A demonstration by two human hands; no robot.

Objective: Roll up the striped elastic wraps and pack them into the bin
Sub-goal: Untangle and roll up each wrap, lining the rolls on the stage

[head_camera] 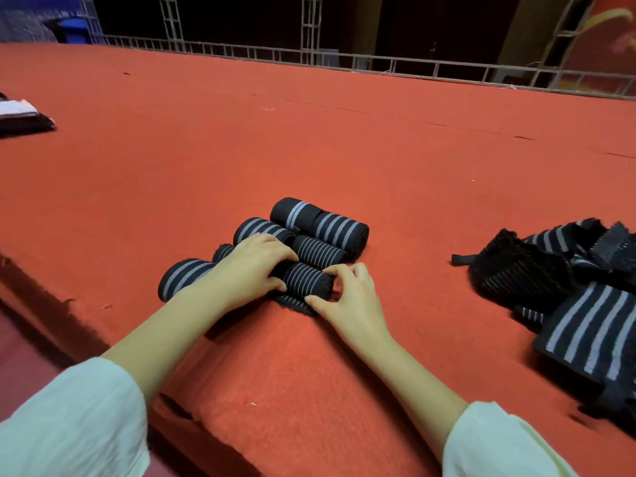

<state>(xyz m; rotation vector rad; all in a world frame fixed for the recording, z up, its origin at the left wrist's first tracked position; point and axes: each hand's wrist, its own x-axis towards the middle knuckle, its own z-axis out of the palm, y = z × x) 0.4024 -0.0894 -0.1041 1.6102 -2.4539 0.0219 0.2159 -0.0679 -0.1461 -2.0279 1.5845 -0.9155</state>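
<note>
— Red felt covers the table (344, 149). Where is the wrap in work?
— Near the table's front edge, about midway along it. The half-rolled wrap (307, 279) lies on the felt, its loose tail flat underneath, toward the person.
— And the hands?
— The left hand (253, 266) curls over the roll's left end, fingers on top. The right hand (349, 297) pinches the right end between bent fingertips and thumb.
— How will it handle?
— Soft, light and springy, I'd judge. It will want to unwind, so take it at both ends and roll tight.
— Around it?
— Finished rolls (320, 222) sit packed together, touching, just behind and to the left. Loose striped wraps (568, 287) are heaped toward the right edge, and a dark flat stack (24, 115) lies at the left edge. Metal railing (309, 60) runs beyond the far edge. I can't be sure of any bin, though something blue (74, 29) stands far back left.
— Anything in the way?
— Only the neighbouring rolls, crowding the left hand.
</note>
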